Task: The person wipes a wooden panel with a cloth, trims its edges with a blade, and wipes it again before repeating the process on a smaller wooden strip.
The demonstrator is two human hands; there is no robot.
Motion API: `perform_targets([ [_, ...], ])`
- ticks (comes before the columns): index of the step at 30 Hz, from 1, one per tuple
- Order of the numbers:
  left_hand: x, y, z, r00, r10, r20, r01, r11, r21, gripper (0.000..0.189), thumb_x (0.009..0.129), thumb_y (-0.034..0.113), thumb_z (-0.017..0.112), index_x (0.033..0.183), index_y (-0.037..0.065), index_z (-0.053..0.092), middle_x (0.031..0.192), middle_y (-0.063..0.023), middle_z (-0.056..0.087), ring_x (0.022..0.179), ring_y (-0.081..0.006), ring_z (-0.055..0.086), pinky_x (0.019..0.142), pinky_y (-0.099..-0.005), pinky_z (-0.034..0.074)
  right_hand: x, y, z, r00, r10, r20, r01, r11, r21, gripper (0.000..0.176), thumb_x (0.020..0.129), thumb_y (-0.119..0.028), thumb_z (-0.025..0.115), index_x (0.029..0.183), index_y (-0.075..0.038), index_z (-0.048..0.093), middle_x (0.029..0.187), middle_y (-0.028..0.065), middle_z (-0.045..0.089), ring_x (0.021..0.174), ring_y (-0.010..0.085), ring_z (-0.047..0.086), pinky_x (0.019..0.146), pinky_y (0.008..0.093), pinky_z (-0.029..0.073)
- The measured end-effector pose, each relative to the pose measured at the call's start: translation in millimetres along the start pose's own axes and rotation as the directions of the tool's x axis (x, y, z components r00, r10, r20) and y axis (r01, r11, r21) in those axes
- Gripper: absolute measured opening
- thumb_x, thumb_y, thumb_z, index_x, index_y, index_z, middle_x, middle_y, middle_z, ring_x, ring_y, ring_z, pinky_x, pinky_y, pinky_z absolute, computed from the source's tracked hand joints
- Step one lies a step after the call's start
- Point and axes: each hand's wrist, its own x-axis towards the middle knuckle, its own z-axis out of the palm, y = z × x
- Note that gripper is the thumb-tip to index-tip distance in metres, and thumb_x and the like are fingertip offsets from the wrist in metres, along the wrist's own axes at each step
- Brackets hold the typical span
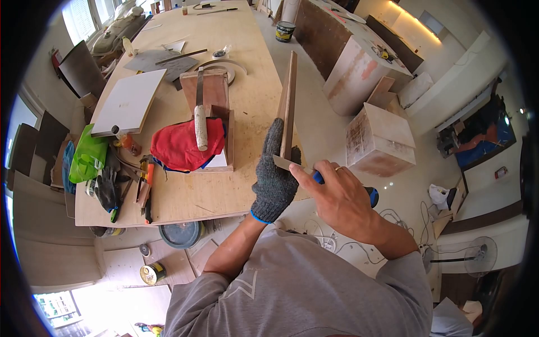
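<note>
My left hand (275,180), in a dark grey knitted glove with a blue cuff, is closed around the lower part of a long, narrow wooden strip (289,95). The strip points up and away from me, past the table's right edge. My bare right hand (342,199) grips a blue-handled tool with a flat metal blade (284,163). Its index finger stretches along the blade, which lies across the strip's lower end, close to the gloved fingers. The handle is mostly hidden in my palm, so the exact kind of tool cannot be told.
On the plywood table (258,194) lie a red cloth (182,146), a white-handled blade (200,126), a white panel (129,101), a green bag (88,154) and a spare glove (106,190). A boxy block (382,140), cables and a fan (477,255) stand right.
</note>
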Motion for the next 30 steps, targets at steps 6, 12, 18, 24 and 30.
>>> perform_targets([
  [6,-0.4,-5.8,-0.4,0.999,0.047,-0.009,-0.046,0.996,0.071,0.060,0.093,0.008,0.064,0.147,-0.003,0.041,0.142,-0.0231,0.053,0.127,-0.0307,0.056,0.105,-0.0368,0.044,-1.5,-1.5,-0.6,1.000,-0.021,0.015,0.021,1.000,-0.011,0.056,0.087,-0.011,0.059,0.142,-0.009,0.050,0.093,0.0145,0.049,0.076,0.0285,0.057,0.071,0.0392,0.049],
  [12,0.1,1.6,-1.6,0.999,-0.039,0.006,0.039,0.999,0.006,0.058,0.093,0.007,0.064,0.146,-0.003,0.042,0.141,-0.0229,0.053,0.127,-0.0299,0.056,0.105,-0.0366,0.044,-1.6,-1.5,-1.2,1.000,-0.012,-0.006,0.012,1.000,0.000,0.056,0.086,-0.010,0.060,0.141,-0.008,0.051,0.093,0.0144,0.049,0.075,0.0286,0.057,0.071,0.0390,0.049],
  [18,-1.7,-3.2,1.1,0.998,-0.062,-0.014,0.061,0.996,-0.069,0.058,0.093,0.006,0.064,0.145,-0.004,0.043,0.141,-0.0229,0.054,0.127,-0.0291,0.056,0.105,-0.0366,0.044,-2.3,-0.2,-0.1,1.000,-0.013,-0.010,0.013,1.000,0.020,0.056,0.085,-0.009,0.060,0.140,-0.007,0.051,0.092,0.0143,0.049,0.074,0.0282,0.057,0.070,0.0393,0.049],
  [24,0.6,-1.0,2.7,0.999,0.001,-0.032,0.000,1.000,0.003,0.057,0.093,0.007,0.064,0.145,-0.004,0.043,0.141,-0.0237,0.053,0.127,-0.0299,0.056,0.105,-0.0373,0.044,-2.7,-0.6,-0.5,1.000,-0.008,-0.008,0.009,1.000,0.018,0.054,0.086,-0.007,0.058,0.140,-0.007,0.052,0.091,0.0143,0.050,0.074,0.0282,0.057,0.070,0.0394,0.049],
  [30,-0.8,-2.0,1.6,0.999,-0.031,-0.014,0.031,0.999,-0.019,0.059,0.093,0.007,0.064,0.146,-0.004,0.042,0.141,-0.0236,0.053,0.128,-0.0301,0.055,0.105,-0.0373,0.044,3.1,1.6,0.6,1.000,-0.003,-0.030,0.002,1.000,-0.004,0.051,0.087,-0.007,0.057,0.138,-0.008,0.054,0.092,0.0146,0.051,0.074,0.0284,0.058,0.069,0.0395,0.049],
])
